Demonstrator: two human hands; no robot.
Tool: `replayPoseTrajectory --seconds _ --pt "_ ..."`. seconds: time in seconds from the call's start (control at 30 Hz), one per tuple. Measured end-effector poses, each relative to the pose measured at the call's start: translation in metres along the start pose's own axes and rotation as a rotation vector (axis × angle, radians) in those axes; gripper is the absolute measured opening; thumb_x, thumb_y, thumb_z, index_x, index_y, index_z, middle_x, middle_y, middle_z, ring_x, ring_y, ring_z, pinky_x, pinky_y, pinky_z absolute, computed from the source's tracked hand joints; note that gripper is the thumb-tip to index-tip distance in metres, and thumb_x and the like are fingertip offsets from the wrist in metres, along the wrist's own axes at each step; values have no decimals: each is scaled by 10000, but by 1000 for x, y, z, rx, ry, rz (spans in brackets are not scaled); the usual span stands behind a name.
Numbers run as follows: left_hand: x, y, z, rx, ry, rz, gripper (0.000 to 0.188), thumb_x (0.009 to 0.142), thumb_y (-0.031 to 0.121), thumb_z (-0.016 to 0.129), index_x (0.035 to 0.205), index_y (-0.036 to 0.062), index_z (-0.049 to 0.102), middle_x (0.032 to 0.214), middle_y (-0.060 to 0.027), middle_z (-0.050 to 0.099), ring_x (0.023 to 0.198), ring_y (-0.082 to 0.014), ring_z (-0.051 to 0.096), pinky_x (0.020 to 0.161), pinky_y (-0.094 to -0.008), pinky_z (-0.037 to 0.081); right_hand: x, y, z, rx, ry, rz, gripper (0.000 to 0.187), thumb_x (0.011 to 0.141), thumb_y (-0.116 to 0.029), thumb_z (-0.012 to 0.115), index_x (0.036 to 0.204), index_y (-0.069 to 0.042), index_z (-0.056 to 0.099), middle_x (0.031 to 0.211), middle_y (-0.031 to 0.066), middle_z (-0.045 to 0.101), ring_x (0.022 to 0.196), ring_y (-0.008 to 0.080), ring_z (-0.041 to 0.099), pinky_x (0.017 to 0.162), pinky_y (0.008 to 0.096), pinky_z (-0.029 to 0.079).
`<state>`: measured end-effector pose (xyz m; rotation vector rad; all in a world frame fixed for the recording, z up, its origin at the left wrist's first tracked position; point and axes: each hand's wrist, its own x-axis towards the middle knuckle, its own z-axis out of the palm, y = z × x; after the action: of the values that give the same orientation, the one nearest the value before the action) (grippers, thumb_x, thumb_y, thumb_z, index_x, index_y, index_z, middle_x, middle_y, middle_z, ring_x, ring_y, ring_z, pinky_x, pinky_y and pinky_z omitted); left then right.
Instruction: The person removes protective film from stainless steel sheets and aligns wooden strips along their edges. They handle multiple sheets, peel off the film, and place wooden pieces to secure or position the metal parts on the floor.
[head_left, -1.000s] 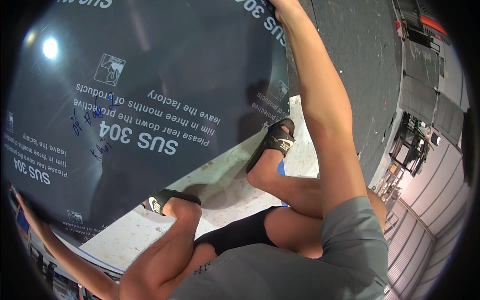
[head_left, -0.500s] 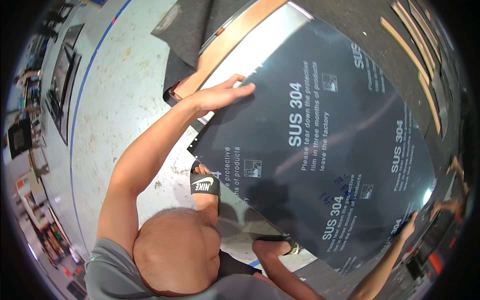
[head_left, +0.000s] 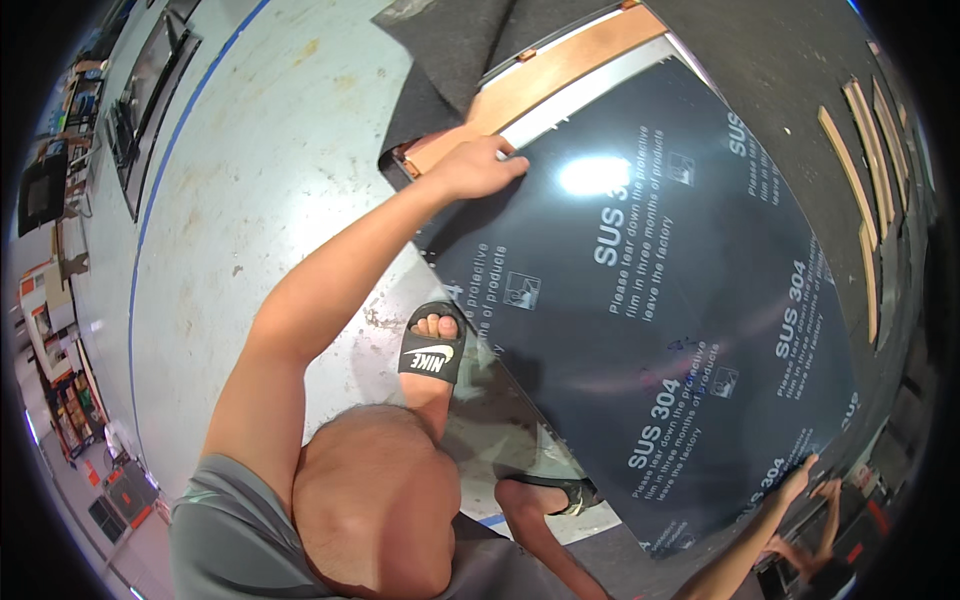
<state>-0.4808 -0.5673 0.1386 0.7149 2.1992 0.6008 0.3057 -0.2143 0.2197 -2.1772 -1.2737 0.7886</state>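
A large metal panel [head_left: 580,350] covered in dark blue-grey printed film fills the middle and right, tilted in front of me. My left hand [head_left: 482,168] grips its left edge near the far end, the thumb on the film and the other fingers at the edge. At the lower right my right hand [head_left: 795,480] holds the near right edge, its fingers partly hidden. Beyond the panel's far left edge run a light wooden strip [head_left: 570,60] and a narrow white strip. Whether the panel touches them I cannot tell.
Dark felt-like cloth [head_left: 440,70] lies beside the wooden strip. Several thin wooden slats [head_left: 850,180] rest on the dark surface at the far right. Another person's hands [head_left: 825,510] show at the lower right. My sandalled foot [head_left: 430,345] stands near the panel's left corner.
The panel's far edge has come closer to the wooden strip, and the white gap between them has narrowed. Both hands keep their hold. My view has shifted, and glare now shows on the film.
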Motion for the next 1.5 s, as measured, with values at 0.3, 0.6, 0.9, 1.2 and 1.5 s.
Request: replayPoseTrajectory --seconds 0.3,0.6,0.9,1.2,1.5 --pt "31 -27 -22 510 687 152 625 918 479 771 1440 185 596 1238 -163 679 1009 -381 731 831 -496 612 3 -26 -24 90 -109 14 917 1083 -675 538 1542 119 513 1514 155 616 1332 296 610 1169 393 447" --pt "81 -119 -146 331 694 35 642 806 154 725 1443 127 649 1144 -260 790 1092 -373 777 962 -494 597 -8 -39 -21 75 -35 67 935 1074 -702 528 1558 98 503 1565 154 584 1370 313 586 1177 419 439" --pt "-53 -198 -95 94 62 -362 623 997 647 680 924 42 805 787 -111 776 730 -209 768 678 -372 611 -11 -38 -16 50 -56 109 937 1098 -686 478 1580 117 463 1596 167 558 1394 324 575 1198 418 432" --pt "-175 -81 80 -1468 -108 -427 547 1103 214 655 1576 122 395 1472 -124 570 1317 -272 614 1097 -487 542 -16 -26 -4 43 116 -68 901 1092 -638 536 1488 171 549 1454 185 659 1242 294 645 1122 400 479" --pt "-176 -62 57 -1573 84 -298 331 1108 124 613 1422 169 519 1373 -61 642 1288 -245 604 1119 -500 493 -43 -27 27 143 101 -59 806 1104 -600 547 1421 137 621 1385 167 688 1162 263 685 1041 399 532"
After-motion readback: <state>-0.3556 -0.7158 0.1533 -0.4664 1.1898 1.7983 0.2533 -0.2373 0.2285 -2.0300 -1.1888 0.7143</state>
